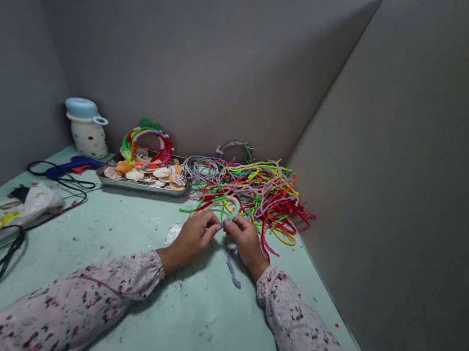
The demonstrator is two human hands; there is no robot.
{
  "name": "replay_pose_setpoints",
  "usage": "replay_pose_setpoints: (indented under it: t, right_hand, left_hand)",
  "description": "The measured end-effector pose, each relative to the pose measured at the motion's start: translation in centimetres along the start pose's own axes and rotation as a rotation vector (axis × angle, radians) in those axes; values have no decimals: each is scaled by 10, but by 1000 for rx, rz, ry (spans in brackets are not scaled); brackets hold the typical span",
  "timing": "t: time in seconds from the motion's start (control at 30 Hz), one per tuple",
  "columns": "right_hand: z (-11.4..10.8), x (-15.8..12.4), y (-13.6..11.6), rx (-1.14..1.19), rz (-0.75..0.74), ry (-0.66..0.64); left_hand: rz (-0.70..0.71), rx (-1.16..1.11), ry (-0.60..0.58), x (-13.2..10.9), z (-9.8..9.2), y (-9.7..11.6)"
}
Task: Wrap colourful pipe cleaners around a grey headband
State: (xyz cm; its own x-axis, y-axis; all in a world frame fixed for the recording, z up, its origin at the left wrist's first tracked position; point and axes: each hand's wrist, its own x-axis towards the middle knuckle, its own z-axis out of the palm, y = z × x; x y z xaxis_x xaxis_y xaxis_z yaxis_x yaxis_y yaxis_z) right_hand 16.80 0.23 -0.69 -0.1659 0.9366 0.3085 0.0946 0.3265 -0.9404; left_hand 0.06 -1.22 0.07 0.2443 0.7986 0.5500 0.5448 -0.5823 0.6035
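Both of my hands meet over the middle of the table. My left hand [198, 234] is closed, thumb and fingers pinching a pipe cleaner [235, 204] that bends up into a pale green and whitish loop. From the other side my right hand [245, 238] pinches the same loop near its lower ends. A loose lilac pipe cleaner end [233, 270] hangs below the right hand. Just beyond the fingers lies a tangled heap of coloured pipe cleaners [260, 186]. Near my left wrist is a small whitish, shiny piece [172, 234], partly hidden by the hand.
A metal tray [142, 187] of seashells [163, 172] stands at the back, with colourful pipe cleaner rings [163, 142] on it. Grey wire coils [202, 168] lie beside it. On the left are a lidded cup [87, 130], a blue tool [67, 167], black cables [14, 252] and a plastic bag [38, 203]. Grey walls enclose the table.
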Motion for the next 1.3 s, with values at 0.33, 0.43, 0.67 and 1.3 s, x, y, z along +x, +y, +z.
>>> replay_pose_setpoints:
  t: [0.33, 0.43, 0.67, 1.3]
  right_hand:
    - [-2, 0, -7, 31, 52, -15]
    - [-1, 0, -6, 38, 53, -33]
    - [-2, 2, -3, 63, 58, -39]
    - [-1, 5, 12, 269, 135, -77]
  left_hand:
    - [-6, -61, -69, 1, -4, 6]
    - [-4, -76, -84, 1, -5, 7]
    - [15, -2, -58, 0, 0, 4]
    - [77, 26, -19, -1, -2, 7]
